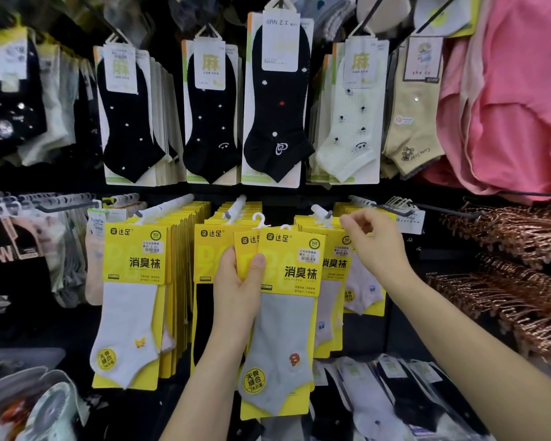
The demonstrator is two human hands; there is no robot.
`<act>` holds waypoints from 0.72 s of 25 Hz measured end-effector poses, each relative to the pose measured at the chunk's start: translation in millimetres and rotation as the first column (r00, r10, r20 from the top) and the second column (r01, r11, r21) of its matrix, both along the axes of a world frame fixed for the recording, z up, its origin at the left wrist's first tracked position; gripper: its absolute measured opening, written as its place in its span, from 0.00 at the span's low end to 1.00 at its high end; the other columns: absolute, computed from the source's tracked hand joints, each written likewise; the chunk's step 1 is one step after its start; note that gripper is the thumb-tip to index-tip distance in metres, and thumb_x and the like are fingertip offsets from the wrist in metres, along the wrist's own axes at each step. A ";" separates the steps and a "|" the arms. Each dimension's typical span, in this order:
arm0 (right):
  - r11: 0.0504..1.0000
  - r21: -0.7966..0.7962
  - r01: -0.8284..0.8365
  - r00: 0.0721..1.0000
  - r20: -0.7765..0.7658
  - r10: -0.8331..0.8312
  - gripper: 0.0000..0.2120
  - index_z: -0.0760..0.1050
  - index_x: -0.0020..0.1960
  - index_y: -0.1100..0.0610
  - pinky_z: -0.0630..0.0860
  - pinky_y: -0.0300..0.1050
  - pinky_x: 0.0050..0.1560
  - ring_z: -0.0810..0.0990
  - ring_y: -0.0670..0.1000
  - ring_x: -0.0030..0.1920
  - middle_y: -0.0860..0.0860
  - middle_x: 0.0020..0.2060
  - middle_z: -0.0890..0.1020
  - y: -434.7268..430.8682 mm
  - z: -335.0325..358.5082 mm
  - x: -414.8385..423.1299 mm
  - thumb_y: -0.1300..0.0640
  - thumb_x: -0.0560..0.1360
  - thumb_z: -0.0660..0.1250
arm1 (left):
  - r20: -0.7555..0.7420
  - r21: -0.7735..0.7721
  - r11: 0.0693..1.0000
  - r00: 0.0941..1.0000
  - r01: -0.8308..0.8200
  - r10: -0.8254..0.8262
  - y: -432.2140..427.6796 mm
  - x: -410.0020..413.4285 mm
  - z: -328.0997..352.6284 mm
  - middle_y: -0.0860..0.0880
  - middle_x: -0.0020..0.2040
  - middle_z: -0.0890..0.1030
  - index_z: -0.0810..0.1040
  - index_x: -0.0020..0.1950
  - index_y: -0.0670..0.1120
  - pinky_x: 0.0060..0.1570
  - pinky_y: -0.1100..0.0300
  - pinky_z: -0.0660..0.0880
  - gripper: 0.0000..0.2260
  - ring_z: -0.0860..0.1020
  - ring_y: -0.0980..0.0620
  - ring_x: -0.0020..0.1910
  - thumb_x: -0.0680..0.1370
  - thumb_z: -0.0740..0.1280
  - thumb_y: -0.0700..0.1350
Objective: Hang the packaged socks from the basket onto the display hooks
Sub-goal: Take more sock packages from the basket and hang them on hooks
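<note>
Your left hand (239,288) gripped two yellow sock packs (287,316) by the card edge, thumb across the front. It held them upright, with their white hanger loops (259,220) just below the hook row, probably so one could slide on. Your right hand (374,243) was raised just beside a display hook (320,213), fingers curled. Couldn't tell if it pinched anything; likely it was making room among the hung packs (336,265). Basket wasn't in view.
</note>
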State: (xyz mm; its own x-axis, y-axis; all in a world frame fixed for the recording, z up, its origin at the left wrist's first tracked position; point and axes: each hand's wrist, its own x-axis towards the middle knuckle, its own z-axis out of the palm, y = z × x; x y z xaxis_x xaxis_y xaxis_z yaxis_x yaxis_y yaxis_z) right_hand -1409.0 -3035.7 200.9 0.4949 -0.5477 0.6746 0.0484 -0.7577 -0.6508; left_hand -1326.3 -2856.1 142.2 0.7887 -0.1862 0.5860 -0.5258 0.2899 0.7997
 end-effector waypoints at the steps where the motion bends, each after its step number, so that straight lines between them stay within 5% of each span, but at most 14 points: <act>1: 0.998 0.007 -0.065 0.998 0.008 0.064 0.08 0.74 0.40 0.51 0.69 0.42 0.38 0.73 0.47 0.39 0.47 0.37 0.76 7.6 -1.1 -0.6 0.49 0.75 0.64 | -0.001 -0.005 1.000 1.000 0.002 -0.002 -0.8 -0.1 0.0 0.52 0.49 0.81 0.74 0.50 0.53 0.48 0.57 0.77 0.04 0.79 0.55 0.49 0.78 0.64 0.43; 4: 0.987 0.011 -0.159 0.986 -0.057 0.159 0.07 0.73 0.44 0.50 0.70 0.37 0.37 0.73 0.44 0.36 0.46 0.38 0.76 23.8 -8.0 1.5 0.47 0.74 0.67 | -0.001 0.005 1.000 1.000 0.008 -0.008 -4.0 -0.8 -1.7 0.53 0.49 0.81 0.74 0.50 0.54 0.45 0.62 0.77 0.05 0.79 0.58 0.48 0.78 0.64 0.43; 7: 1.000 -0.015 -0.005 0.999 -0.051 0.004 0.10 0.70 0.50 0.49 0.69 0.38 0.40 0.73 0.46 0.41 0.47 0.45 0.73 13.2 -10.8 2.7 0.48 0.73 0.68 | -0.008 0.015 1.000 1.000 -0.002 0.002 -6.1 -1.2 -5.3 0.58 0.45 0.80 0.74 0.47 0.55 0.38 0.72 0.75 0.07 0.79 0.67 0.43 0.77 0.65 0.42; 10: 0.990 0.105 0.097 0.992 -0.091 -0.087 0.16 0.67 0.54 0.52 0.69 0.43 0.45 0.72 0.49 0.47 0.49 0.48 0.72 -6.3 -12.2 0.0 0.47 0.72 0.70 | -0.027 0.087 0.996 1.000 0.014 -0.012 -7.4 0.6 -8.8 0.58 0.44 0.80 0.74 0.47 0.55 0.37 0.72 0.74 0.07 0.79 0.64 0.43 0.76 0.67 0.42; 13: 0.981 0.179 0.071 0.986 -0.164 -0.041 0.17 0.69 0.52 0.54 0.68 0.41 0.37 0.73 0.49 0.43 0.49 0.42 0.75 -17.0 -11.9 2.0 0.48 0.70 0.72 | -0.025 0.201 0.977 0.997 0.076 -0.072 -15.2 -4.6 -11.3 0.57 0.45 0.80 0.74 0.47 0.54 0.37 0.72 0.74 0.07 0.79 0.63 0.42 0.75 0.69 0.43; 16: 0.976 0.219 -0.016 0.991 -0.125 0.044 0.12 0.72 0.45 0.57 0.71 0.44 0.41 0.75 0.51 0.41 0.52 0.38 0.77 -21.6 -8.4 0.1 0.53 0.70 0.73 | -0.030 0.216 0.971 0.995 0.102 -0.097 -24.6 -13.6 -13.3 0.59 0.42 0.79 0.73 0.44 0.56 0.34 0.74 0.73 0.09 0.79 0.68 0.39 0.75 0.69 0.41; 18: 0.975 0.214 -0.052 0.990 -0.119 0.079 0.10 0.72 0.40 0.55 0.71 0.45 0.40 0.75 0.51 0.39 0.51 0.34 0.77 -22.2 -7.5 -6.6 0.55 0.70 0.73 | -0.028 0.211 0.974 0.996 0.085 -0.081 -30.1 -15.7 -14.3 0.55 0.46 0.80 0.74 0.45 0.56 0.40 0.69 0.76 0.09 0.80 0.61 0.44 0.75 0.69 0.42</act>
